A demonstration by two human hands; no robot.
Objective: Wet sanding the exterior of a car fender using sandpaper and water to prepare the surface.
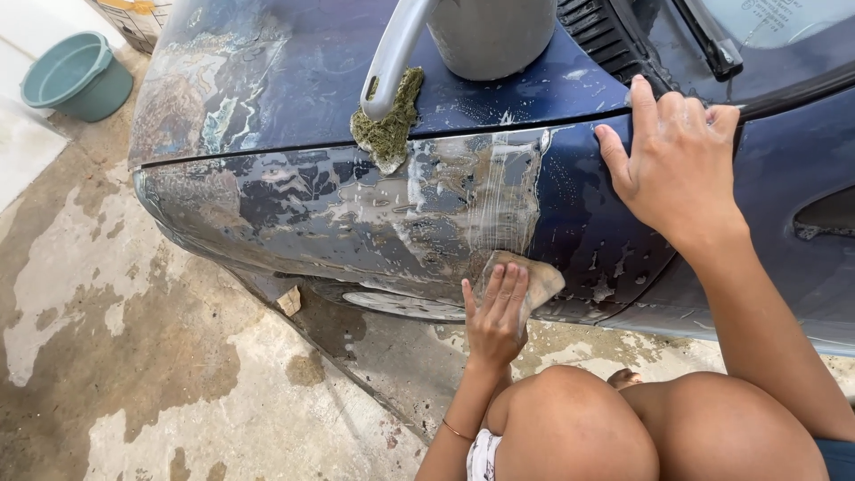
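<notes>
I crouch beside a dark blue car whose front fender (338, 209) is worn, patchy and wet. My left hand (496, 313) presses a tan piece of sandpaper (538, 280) flat against the lower fender, just above the wheel arch. Pale sanding streaks run up the panel above it. My right hand (674, 158) rests open on the fender's top edge near the bonnet gap, fingers spread and wet. My bare knees fill the bottom of the view.
A grey bucket (490, 36) with a curved handle stands on the bonnet, beside a green scouring pad (389, 125). A teal basin (76, 74) sits on the wet concrete floor at top left. A small wooden block (289, 300) lies under the car.
</notes>
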